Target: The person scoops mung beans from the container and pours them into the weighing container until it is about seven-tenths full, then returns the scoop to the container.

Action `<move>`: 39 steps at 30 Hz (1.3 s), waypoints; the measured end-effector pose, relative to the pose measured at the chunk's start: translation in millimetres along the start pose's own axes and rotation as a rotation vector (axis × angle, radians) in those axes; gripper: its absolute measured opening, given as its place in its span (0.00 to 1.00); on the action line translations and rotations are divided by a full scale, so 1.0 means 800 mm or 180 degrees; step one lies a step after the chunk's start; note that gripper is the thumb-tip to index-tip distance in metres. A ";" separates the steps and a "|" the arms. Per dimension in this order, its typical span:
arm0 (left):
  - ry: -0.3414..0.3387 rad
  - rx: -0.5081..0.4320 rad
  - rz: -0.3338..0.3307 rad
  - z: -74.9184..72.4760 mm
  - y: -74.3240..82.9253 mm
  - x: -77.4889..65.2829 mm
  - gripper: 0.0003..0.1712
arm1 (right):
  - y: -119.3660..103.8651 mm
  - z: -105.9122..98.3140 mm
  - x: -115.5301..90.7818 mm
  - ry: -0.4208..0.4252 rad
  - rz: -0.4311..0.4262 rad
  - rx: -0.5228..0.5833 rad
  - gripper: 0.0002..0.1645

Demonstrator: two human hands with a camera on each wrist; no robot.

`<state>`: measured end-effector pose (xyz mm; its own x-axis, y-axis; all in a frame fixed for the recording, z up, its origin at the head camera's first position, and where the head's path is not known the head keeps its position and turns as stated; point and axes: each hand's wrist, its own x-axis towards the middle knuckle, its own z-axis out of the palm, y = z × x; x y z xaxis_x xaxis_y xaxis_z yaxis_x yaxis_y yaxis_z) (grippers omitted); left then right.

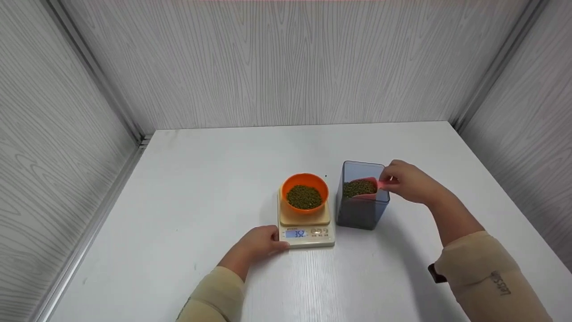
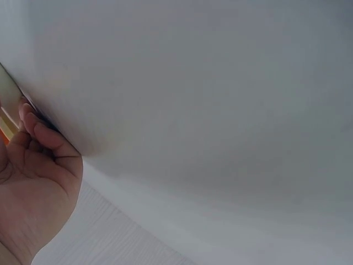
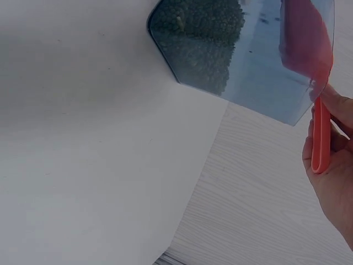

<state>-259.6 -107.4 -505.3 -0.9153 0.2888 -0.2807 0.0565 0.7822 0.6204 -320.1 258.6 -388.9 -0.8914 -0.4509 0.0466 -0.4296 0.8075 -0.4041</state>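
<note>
A cream kitchen scale [image 1: 311,242] stands on the white table, its display reading about 352. On its platform sits an orange bowl [image 1: 323,179] holding green-brown pellets [image 1: 304,197]. My left hand [image 1: 257,245] holds the scale's front left corner, thumb along the front edge; the left wrist view shows its fingers [image 2: 47,136] bent against the side. To the right of the scale is a clear bluish bin [image 1: 357,217] with more pellets. My right hand [image 1: 409,181] grips the handle of a pink scoop [image 3: 320,141]. Pellets fill the scoop, which lies inside the bin's upper part.
The white table [image 1: 214,179] runs back to a grey wood-grain wall [image 1: 286,67], with similar panels at left and right. A tiny dark speck [image 1: 325,175] lies on the table behind the scale.
</note>
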 end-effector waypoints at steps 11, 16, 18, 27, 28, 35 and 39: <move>0.0018 0.0033 -0.0004 0.000 -0.002 0.000 0.18 | 0.014 -0.008 -0.016 0.0182 0.0057 0.0332 0.04; -0.0005 0.0032 -0.0069 0.001 -0.002 0.001 0.17 | 0.019 -0.007 -0.022 0.0203 0.0114 0.0381 0.06; -0.0009 0.0034 -0.0093 0.000 0.000 0.001 0.18 | 0.021 -0.005 -0.023 0.0219 0.0129 0.0423 0.07; -0.0036 0.0021 -0.0142 0.001 0.002 0.000 0.17 | 0.033 0.012 -0.027 0.0381 0.0244 0.0797 0.10; -0.0040 0.0024 -0.0140 0.001 0.002 0.000 0.18 | 0.033 0.014 -0.027 0.0388 0.0270 0.0853 0.10; -0.0031 -0.0017 -0.0142 0.000 0.003 -0.001 0.17 | 0.032 0.025 -0.028 0.0377 0.0384 0.1185 0.13; 0.0012 -0.0008 -0.0070 0.001 0.001 0.000 0.17 | 0.035 0.031 -0.027 0.0436 0.0347 0.1319 0.14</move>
<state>-258.8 -106.3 -505.4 -0.9178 0.2695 -0.2917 0.0353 0.7871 0.6159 -309.8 281.6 -424.0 -0.9511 -0.2945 0.0927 -0.2628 0.6145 -0.7438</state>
